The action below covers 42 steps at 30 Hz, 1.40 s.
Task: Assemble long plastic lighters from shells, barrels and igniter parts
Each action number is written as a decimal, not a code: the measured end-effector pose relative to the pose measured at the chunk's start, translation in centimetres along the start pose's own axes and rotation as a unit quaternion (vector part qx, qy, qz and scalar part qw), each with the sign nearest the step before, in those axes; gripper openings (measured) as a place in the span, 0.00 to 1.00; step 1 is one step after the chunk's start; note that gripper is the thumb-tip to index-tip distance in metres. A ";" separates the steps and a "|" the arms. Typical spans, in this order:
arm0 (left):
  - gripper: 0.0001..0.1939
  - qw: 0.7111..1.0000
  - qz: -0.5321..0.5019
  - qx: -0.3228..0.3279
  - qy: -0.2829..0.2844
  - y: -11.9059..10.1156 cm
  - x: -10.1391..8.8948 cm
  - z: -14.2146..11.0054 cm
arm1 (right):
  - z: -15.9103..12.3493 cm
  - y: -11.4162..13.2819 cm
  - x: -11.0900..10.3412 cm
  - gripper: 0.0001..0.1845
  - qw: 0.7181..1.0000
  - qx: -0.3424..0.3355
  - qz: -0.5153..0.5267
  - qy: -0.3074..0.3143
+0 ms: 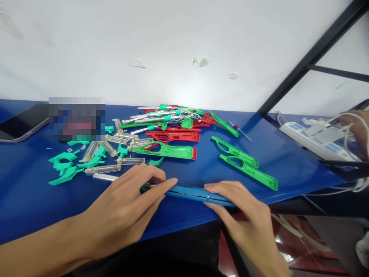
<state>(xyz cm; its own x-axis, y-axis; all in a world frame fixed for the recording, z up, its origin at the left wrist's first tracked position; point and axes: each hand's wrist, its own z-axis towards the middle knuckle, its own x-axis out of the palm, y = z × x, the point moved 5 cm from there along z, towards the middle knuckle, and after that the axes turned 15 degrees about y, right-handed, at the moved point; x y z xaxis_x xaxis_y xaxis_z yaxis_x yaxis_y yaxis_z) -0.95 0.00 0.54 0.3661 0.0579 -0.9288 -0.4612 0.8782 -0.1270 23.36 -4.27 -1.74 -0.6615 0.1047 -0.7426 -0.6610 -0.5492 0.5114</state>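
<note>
My left hand (127, 207) and my right hand (245, 219) both press on a long blue plastic lighter shell (191, 193) lying on the blue table (29, 200) near its front edge. The left fingers pinch its left end, where a bit of green shows. The right fingers are closed over its right end. Behind it lies a heap of green and red lighter shells (170, 136), metal-tipped tubes (105, 168) and teal trigger pieces (65, 165). Two green shells (245, 163) lie apart to the right.
A phone (23, 123) rests at the far left beside a blurred patch. A white power strip (314, 140) with cables sits at the right, behind a black metal frame bar (305, 57). Another person's hand (359, 127) shows at the right edge. A white wall stands behind.
</note>
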 end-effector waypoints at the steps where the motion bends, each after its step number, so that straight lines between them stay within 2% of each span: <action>1: 0.19 1.000 -0.001 -0.002 0.002 0.0 0.0 0.0 | 0.0 0.0 0.1 0.14 1.000 -0.001 0.003 0.000; 12: 0.18 1.000 -0.006 -0.015 -0.004 -0.1 0.0 0.2 | 0.1 0.5 0.2 0.14 1.000 -0.013 -0.001 0.004; 23: 0.12 1.000 -0.004 0.011 -0.011 0.1 -0.1 0.1 | 0.1 1.5 0.8 0.18 1.000 -0.011 -0.009 0.027; 26: 0.12 1.000 0.003 0.022 -0.016 -0.2 -0.3 0.2 | 0.0 1.7 0.9 0.16 1.000 -0.014 0.007 0.023; 33: 0.10 0.998 0.016 0.040 -0.038 -0.5 -0.6 0.3 | -0.1 2.1 1.0 0.16 0.999 -0.049 -0.004 0.005; 42: 0.11 0.999 0.005 0.048 -0.024 -0.6 -0.3 -0.1 | -0.1 2.4 0.7 0.16 0.996 -0.082 -0.045 -0.003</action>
<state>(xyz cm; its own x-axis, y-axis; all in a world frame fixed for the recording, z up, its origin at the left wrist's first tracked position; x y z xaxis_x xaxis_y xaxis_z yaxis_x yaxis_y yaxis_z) -0.84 -0.53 0.84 0.4017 0.0875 -0.9116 -0.3863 0.9187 -0.0820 21.31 -5.61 -1.07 -0.6051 0.1645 -0.7790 -0.6511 -0.6653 0.3652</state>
